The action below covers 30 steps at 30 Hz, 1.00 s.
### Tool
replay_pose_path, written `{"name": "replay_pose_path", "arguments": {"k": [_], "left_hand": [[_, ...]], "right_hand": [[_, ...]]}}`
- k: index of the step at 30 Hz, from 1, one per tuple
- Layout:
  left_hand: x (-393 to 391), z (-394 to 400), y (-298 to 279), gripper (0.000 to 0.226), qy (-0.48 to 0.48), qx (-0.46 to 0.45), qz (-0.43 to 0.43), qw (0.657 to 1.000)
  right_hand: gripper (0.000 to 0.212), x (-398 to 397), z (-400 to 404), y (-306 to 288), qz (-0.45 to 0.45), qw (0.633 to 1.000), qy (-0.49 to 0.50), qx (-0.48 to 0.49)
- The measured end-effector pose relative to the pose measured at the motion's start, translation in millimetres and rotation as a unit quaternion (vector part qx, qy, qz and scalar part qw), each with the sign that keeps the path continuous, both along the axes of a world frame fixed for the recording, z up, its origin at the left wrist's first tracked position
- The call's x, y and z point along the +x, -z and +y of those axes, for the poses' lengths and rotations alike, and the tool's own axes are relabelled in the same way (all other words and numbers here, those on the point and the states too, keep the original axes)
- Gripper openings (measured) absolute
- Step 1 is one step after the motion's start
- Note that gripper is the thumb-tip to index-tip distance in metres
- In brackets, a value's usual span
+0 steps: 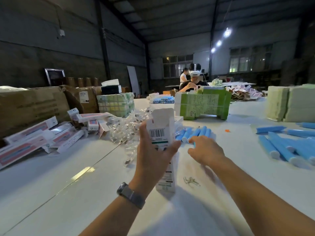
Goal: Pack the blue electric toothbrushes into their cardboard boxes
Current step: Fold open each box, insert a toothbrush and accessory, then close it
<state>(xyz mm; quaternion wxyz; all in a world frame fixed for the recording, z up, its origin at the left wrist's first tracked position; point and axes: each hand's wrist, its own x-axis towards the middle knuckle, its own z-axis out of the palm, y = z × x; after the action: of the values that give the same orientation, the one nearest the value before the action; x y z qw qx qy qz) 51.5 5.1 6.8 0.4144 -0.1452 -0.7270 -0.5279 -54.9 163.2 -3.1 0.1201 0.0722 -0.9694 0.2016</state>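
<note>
My left hand gripped an open-flapped cardboard box upright while my right hand, loosely spread and empty, hovered over the blue toothbrushes; I judged pinching one came next.

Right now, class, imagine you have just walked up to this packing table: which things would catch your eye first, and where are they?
First, the white cardboard box held upright in the left hand at centre, its top flap open. Next, the right hand reaching toward a small cluster of blue toothbrushes just behind it, with a larger heap of blue toothbrushes at the table's right edge. Finished boxes pile up on the left.
</note>
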Motion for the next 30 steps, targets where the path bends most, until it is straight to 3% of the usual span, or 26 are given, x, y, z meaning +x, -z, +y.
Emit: {"name": "replay_pose_path", "arguments": {"k": [2,6,14,21,24,26,30], "left_hand": [[4.7,0.9,3.5,0.082,0.02,-0.041,0.016,0.999],[4.7,-2.9,5.1,0.095,0.031,-0.055,0.013,0.998],[2.9,-1.4,7.7,0.101,-0.009,-0.044,0.047,0.998],[0.9,-12.6,0.5,0.092,0.075,-0.005,-0.029,0.997],[0.4,-18.0,5.4,0.047,0.171,0.043,-0.157,0.972],[0.9,-19.5,7.8,0.031,0.196,0.056,-0.212,0.956],[3.3,-17.4,5.3,0.043,0.209,0.046,-0.215,0.953]], "right_hand": [[0.043,-0.1,5.3,10.8,-0.037,0.997,0.021,0.066],[0.038,-0.9,8.7,12.0,-0.019,0.997,0.053,0.055],[0.023,-3.6,18.0,-5.4,0.137,0.972,0.122,-0.146],[0.022,10.2,2.0,-31.4,0.19,0.884,0.052,-0.424],[0.016,21.8,-9.9,-50.1,0.215,0.851,0.008,-0.48],[0.016,29.6,-15.7,-66.0,0.236,0.819,-0.024,-0.522],[0.012,52.2,-26.9,-94.8,0.252,0.732,-0.107,-0.624]]}}
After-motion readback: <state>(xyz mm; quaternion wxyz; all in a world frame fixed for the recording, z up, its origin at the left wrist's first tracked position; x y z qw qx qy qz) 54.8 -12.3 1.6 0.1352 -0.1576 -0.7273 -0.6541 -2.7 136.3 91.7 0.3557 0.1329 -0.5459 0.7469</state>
